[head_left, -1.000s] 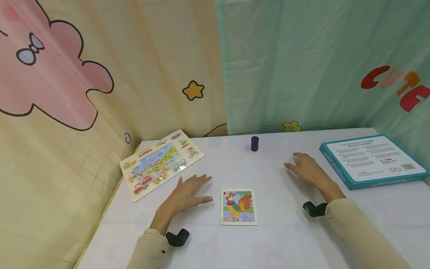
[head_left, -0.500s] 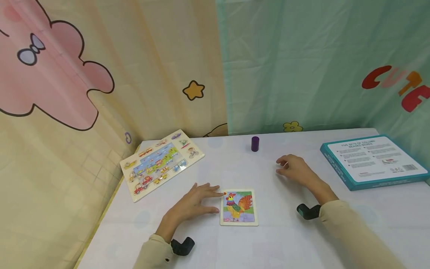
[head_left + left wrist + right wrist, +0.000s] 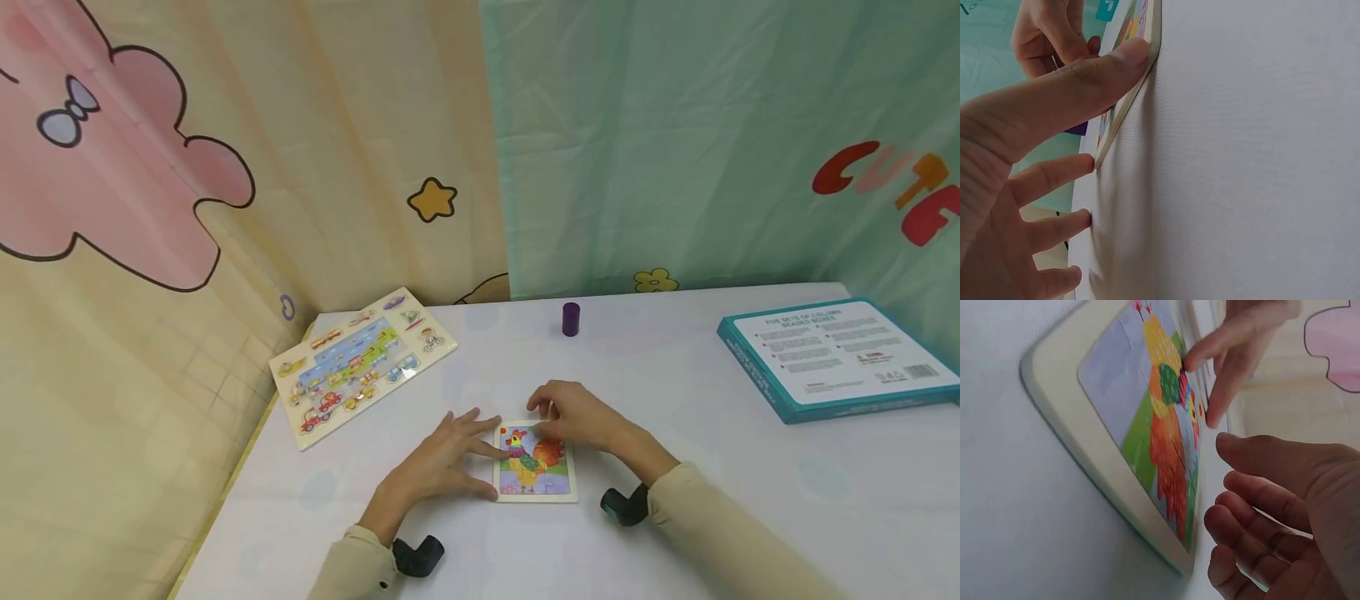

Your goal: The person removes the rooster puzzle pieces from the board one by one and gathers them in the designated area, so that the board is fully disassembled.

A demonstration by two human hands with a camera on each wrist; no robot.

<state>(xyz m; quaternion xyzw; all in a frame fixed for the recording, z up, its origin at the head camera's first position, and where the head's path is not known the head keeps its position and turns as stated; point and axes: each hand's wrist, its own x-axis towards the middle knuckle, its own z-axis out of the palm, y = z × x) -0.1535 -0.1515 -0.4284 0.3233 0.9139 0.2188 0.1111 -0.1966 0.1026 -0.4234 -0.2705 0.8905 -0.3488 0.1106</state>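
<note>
Head view: there's a little rooster puzzle (image 3: pixel 534 471) flat on the tabletop (image 3: pixel 540 550), pretty much front and centre, both hands at it. The left hand (image 3: pixel 441 462) has its fingers spread and straight, thumb at the near left corner and one finger out over the picture. My guess is that it's steadying that side. The right hand (image 3: pixel 583 418) is at the far edge with fingers loosely bent and, going by its wrist cam, a gap between thumb and fingers, so nothing gripped. Can't tell if it's actually touching the frame.

Everything else sits well off, probably to leave elbow room: vehicle puzzle board (image 3: pixel 363 367) at left, purple cylinder (image 3: pixel 571 320) at the back, teal box (image 3: pixel 840 358) at right. Best I can read, the box says "FIVE SETS OF COLUMN BEADED BOXES", plus a barcode; the small print's too blurry, and no brand I can make out. Curtain (image 3: pixel 660 125) says "CUTE" lol.
</note>
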